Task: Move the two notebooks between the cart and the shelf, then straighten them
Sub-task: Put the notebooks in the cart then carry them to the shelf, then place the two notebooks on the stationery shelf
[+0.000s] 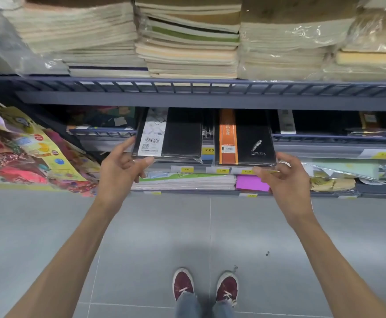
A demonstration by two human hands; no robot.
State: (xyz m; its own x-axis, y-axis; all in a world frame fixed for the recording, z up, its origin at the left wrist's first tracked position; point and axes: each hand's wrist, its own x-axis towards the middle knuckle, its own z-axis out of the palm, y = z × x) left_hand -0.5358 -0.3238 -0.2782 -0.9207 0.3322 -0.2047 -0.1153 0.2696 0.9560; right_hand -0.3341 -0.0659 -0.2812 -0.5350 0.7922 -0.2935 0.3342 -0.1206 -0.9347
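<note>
Two black notebooks lie side by side on the middle shelf. The left notebook has a white barcode band; the right notebook has an orange band and a silver feather. My left hand touches the left notebook's front left corner, index finger along its side and thumb at its front edge. At the right notebook's front right corner is my right hand, with its fingers loosely spread and the thumb just under the front edge. No cart is in view.
Tall stacks of wrapped notebooks fill the upper shelf. Paper pads and a purple pad lie on the lowest shelf. Colourful packets hang at the left. Grey tiled floor and my shoes are below.
</note>
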